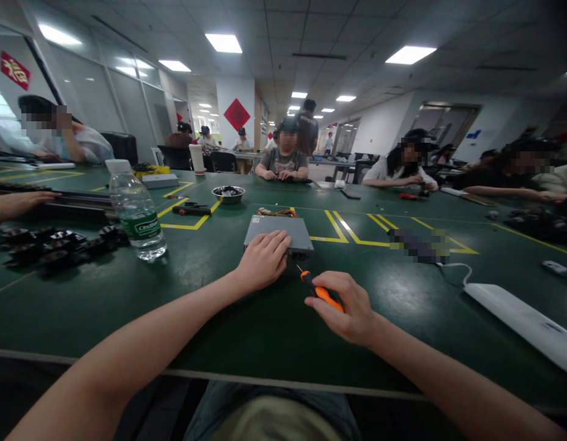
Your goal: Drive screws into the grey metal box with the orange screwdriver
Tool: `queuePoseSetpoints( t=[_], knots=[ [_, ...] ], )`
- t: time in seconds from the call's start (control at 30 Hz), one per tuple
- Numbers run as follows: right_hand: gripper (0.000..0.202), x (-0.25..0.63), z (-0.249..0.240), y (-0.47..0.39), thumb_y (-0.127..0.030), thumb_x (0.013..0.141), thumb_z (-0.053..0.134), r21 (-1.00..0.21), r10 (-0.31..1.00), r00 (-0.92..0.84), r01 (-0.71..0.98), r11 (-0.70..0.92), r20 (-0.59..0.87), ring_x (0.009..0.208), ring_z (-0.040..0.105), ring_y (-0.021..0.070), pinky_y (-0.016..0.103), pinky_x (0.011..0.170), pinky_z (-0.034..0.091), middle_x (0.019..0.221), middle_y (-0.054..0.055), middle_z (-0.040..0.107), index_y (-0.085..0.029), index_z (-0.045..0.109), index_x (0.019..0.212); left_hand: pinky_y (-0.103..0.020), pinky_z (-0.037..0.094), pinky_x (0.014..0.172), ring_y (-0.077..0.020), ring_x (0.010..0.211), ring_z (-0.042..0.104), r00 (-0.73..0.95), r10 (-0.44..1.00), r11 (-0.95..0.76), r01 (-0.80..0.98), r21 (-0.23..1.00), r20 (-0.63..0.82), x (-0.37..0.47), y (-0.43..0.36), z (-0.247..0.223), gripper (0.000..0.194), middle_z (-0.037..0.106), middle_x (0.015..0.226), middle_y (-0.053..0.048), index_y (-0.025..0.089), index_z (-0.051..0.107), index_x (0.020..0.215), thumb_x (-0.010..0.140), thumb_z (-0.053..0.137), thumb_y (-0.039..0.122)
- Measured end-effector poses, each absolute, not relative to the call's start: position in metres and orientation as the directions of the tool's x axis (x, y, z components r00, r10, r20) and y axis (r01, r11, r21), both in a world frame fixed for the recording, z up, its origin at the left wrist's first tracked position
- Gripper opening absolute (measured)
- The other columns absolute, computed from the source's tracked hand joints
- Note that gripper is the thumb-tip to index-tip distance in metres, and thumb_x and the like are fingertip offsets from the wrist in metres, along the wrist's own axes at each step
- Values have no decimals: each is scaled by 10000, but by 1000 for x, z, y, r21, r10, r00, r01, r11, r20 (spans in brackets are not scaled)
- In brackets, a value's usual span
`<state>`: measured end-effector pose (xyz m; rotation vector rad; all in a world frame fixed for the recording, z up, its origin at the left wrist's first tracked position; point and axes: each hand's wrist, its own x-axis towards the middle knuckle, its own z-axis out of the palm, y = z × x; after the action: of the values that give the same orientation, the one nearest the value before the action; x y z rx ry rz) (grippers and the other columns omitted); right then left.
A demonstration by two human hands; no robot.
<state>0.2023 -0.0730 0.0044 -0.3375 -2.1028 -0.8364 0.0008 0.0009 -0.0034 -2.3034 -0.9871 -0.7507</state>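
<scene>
A grey metal computer power supply (298, 231) lies on the green table in front of me, its socket side facing me and its coloured cables (277, 213) at the far side. Flat across its top rests my left hand (264, 258), fingers stretched out and together. My right hand (348, 306) is closed around the orange and black handle of a screwdriver (324, 294). The screwdriver's thin shaft points up and left towards the power supply's near face. Its tip appears just short of that face; whether they touch I cannot tell.
On the left stand a water bottle (139, 214) and several black parts (58, 245); another person's hand (30, 202) is beyond them. Farther back are a metal bowl (228, 195) and a black-and-red tool (190, 209). A white power bank-like slab (522, 321) with a cable lies right.
</scene>
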Motion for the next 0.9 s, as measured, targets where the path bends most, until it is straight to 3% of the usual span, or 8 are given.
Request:
queuePoseSetpoints(
  t=[0.1, 0.27, 0.47, 0.6, 0.77, 0.9],
  knots=[
    [157, 203, 3, -73, -80, 763, 574, 465, -60, -664, 452, 761, 745, 975, 545, 196, 309, 729, 571, 1013, 88, 518, -179, 547, 881, -389, 384, 940, -240, 1168, 486, 580, 467, -602, 761, -241, 667, 1, 1, -4, 381, 520, 1284, -132, 118, 484, 1227, 872, 407, 234],
    [116, 202, 5, -72, -91, 777, 565, 400, -29, -632, 453, 797, 775, 1000, 563, 203, 358, 779, 571, 1052, 99, 539, -175, 528, 850, -393, 391, 931, -242, 1169, 486, 578, 460, -604, 760, -239, 674, 1, 2, -4, 383, 525, 1277, -137, 125, 485, 1226, 863, 422, 231],
    [130, 198, 6, -75, -75, 769, 570, 445, -48, -664, 443, 778, 746, 944, 610, 175, 287, 762, 581, 961, 66, 584, -185, 554, 837, -395, 385, 936, -245, 1173, 481, 582, 470, -608, 758, -234, 663, 1, 1, -3, 390, 516, 1285, -143, 119, 474, 1237, 870, 406, 233],
    [109, 195, 5, -77, -59, 780, 517, 412, -56, -662, 396, 820, 747, 1006, 585, 203, 356, 817, 569, 1005, 99, 556, -155, 536, 829, -398, 383, 936, -250, 1173, 479, 585, 473, -607, 758, -239, 659, 1, 0, -3, 388, 514, 1287, -141, 117, 477, 1233, 871, 406, 238],
    [122, 194, 4, -78, -129, 750, 623, 443, -98, -635, 412, 796, 766, 931, 576, 184, 339, 734, 586, 941, 61, 553, -187, 545, 824, -395, 379, 939, -248, 1175, 476, 583, 482, -599, 764, -239, 654, 1, 0, -2, 387, 508, 1292, -141, 117, 477, 1232, 869, 408, 234],
    [162, 199, -2, -76, -55, 770, 540, 440, -106, -674, 347, 828, 731, 1066, 538, 216, 355, 793, 575, 1046, 100, 532, -155, 530, 897, -394, 379, 938, -250, 1177, 475, 586, 483, -603, 761, -238, 651, 1, 0, -2, 392, 508, 1291, -142, 112, 472, 1237, 870, 409, 235]
  ],
)
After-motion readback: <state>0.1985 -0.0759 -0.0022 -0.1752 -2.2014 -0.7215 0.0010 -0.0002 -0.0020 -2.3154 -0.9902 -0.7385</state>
